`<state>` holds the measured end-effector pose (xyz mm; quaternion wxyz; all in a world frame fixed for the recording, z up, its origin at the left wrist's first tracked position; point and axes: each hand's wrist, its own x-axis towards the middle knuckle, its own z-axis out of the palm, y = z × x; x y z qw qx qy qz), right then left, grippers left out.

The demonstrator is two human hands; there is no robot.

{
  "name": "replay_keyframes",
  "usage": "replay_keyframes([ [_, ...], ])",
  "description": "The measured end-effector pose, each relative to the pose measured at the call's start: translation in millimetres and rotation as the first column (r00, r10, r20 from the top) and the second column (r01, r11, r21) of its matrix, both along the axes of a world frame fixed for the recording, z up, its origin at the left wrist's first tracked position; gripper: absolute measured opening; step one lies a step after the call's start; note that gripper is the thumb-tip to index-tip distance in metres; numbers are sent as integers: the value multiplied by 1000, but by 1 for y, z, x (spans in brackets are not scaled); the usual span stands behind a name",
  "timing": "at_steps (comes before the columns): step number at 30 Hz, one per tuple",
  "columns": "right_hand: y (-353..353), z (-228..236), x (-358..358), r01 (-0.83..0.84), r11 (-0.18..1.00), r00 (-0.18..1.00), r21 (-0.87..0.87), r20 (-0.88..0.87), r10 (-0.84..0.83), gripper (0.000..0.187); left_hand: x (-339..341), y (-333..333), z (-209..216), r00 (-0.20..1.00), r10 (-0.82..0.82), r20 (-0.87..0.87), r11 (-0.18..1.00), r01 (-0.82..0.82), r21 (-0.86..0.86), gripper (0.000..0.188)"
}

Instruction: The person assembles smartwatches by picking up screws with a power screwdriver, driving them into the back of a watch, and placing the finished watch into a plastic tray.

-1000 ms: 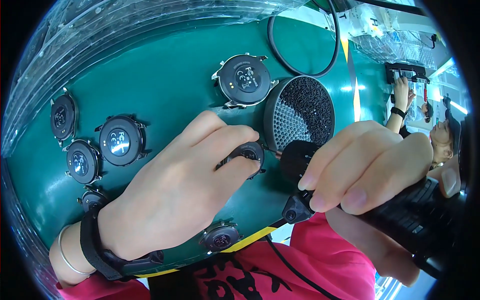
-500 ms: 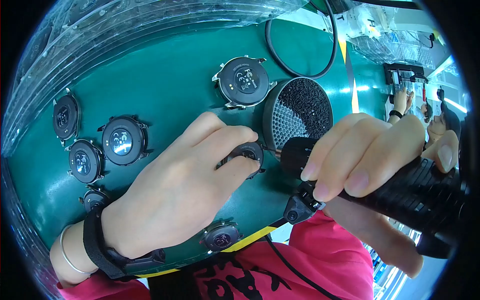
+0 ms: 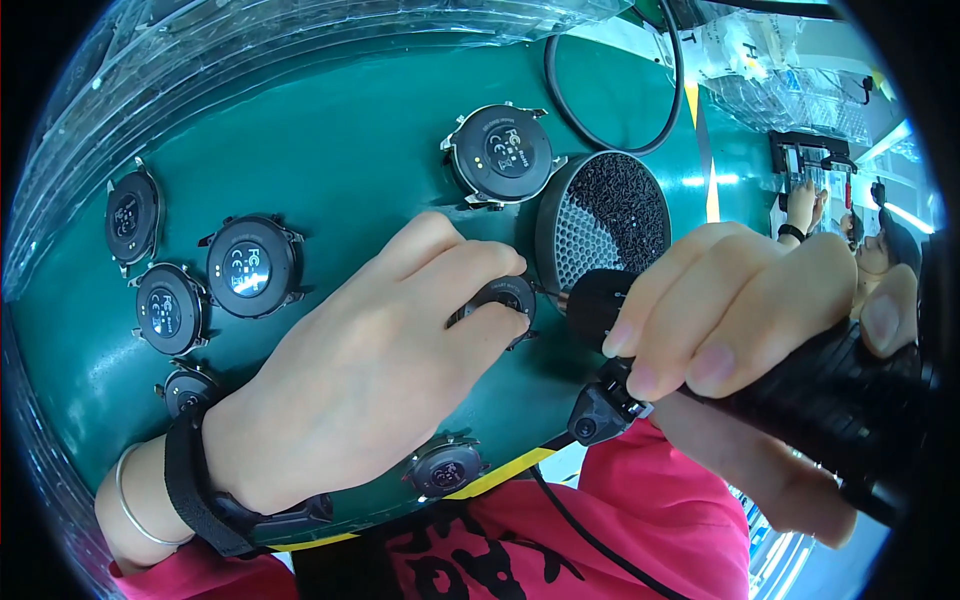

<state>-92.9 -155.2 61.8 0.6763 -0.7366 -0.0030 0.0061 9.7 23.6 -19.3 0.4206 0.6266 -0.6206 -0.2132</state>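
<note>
My left hand [image 3: 360,360] pinches a round black watch body [image 3: 512,292] between thumb and fingers, flat on the green table; the hand covers much of it. In my right hand [image 3: 735,310] is a black electric screwdriver [image 3: 598,312], lying nearly level with its nose pointing left. Its thin bit meets the upper right edge of the held watch, by a lug; whether a screw sits there is too small to tell. Just beyond stands a round grey dish [image 3: 546,235] with a perforated plate, its right part heaped with small black screws [image 3: 612,190].
Another watch body [image 3: 500,155] lies back down beside the dish. Several more [image 3: 252,268] lie at the left, and one [image 3: 445,468] near the front edge. A black cable [image 3: 552,85] loops at the back. Clear plastic trays [image 3: 300,40] line the far side; a co-worker [image 3: 880,245] is at far right.
The view has shifted a little, so the watches at the back and left appear slightly displaced. Both hands keep their grip, and the screwdriver bit stays at the held watch's edge.
</note>
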Motion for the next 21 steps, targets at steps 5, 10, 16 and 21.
replay_keyframes([
  [5,-14,8,-7,10,999,995,45,-99,-6,33,-1,1,-1,1000,12,1,1000,-12,-5,37],
  [10,-11,11,-10,39,996,979,85,-202,-21,30,-1,0,-2,1000,5,-8,1000,-5,-16,37],
  [16,-13,10,-12,66,992,965,112,-258,-35,30,-1,1,-2,1000,8,-25,1000,-8,-19,37],
  [21,-6,6,-17,85,993,990,76,-121,-76,35,-1,2,-1,1000,10,-25,1000,-10,-5,36],
])
